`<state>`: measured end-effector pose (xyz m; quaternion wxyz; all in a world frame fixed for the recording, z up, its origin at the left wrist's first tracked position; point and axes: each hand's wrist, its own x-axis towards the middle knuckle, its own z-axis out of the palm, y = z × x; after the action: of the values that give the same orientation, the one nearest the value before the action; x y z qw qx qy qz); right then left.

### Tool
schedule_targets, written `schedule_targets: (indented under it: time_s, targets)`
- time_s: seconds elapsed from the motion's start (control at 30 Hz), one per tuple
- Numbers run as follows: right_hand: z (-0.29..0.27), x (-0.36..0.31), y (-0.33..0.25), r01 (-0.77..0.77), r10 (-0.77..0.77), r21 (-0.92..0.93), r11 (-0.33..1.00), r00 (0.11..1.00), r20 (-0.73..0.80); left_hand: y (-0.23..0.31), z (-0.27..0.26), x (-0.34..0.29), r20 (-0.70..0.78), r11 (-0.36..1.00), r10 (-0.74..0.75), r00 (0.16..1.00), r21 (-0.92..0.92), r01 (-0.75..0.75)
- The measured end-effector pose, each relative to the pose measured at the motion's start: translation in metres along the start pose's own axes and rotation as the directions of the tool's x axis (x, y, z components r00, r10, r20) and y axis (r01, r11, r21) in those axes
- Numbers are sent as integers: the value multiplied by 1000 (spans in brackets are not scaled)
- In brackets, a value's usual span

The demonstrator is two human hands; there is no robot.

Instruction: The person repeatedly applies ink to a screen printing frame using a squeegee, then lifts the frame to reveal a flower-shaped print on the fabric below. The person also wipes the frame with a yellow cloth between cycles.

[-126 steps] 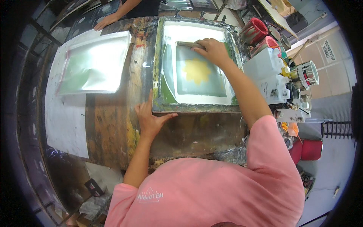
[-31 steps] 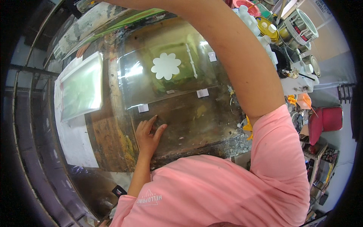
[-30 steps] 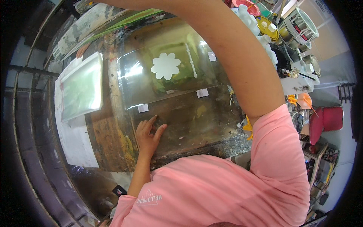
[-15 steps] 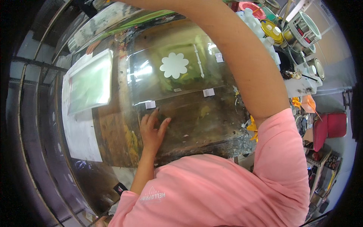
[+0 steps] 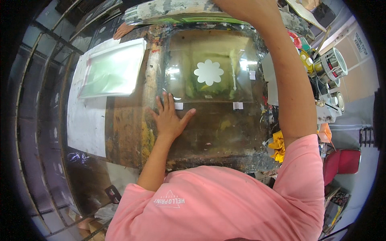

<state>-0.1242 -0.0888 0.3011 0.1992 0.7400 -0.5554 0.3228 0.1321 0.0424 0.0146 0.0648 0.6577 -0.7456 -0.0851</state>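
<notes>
My left hand lies flat on the dark, paint-stained worktable, fingers spread, holding nothing. Its fingertips rest beside a small white tab at the near left corner of a clear sheet. On that sheet show a white flower shape and a thin white ornament. Two more tabs stand at its edges, one near right, one on the right side. My right hand reaches to the top edge, beside a long paint-smeared frame with a green strip; its fingers are out of sight.
At left, a stack of clear film sheets lies over white paper. Another person's hand rests behind it. Paint cans crowd the right side, near crumpled yellow cloth. A red chair stands beyond.
My left hand has flattened and spread its fingers beside the near left tab. My right arm has shifted rightward in view, and the whole view has turned somewhat.
</notes>
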Motion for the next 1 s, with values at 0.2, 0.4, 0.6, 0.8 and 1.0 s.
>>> schedule_targets:
  time_s: [0.2, 0.4, 0.6, 0.8, 1.0]
  targets:
    - [7, -2, 2, 74, -73, 3, 997, 989, -127, 11, -14, 28, -393, 854, 73, 916, -449, -261]
    - [0, -2, 1, 56, -57, -24, 998, 998, -38, 27, -66, 68, -477, 729, -125, 870, -639, -246]
    - [1, -11, -6, 25, -25, -22, 999, 1000, 9, -66, -95, 62, -477, 678, -330, 815, -721, -147]
    - [1, -22, -9, 42, -47, -50, 998, 995, -92, -162, -134, 59, -494, 794, -391, 776, -608, 13]
    - [0, -34, -18, 75, -72, 27, 997, 990, -120, -247, -142, 72, -530, 912, -358, 769, -375, 167]
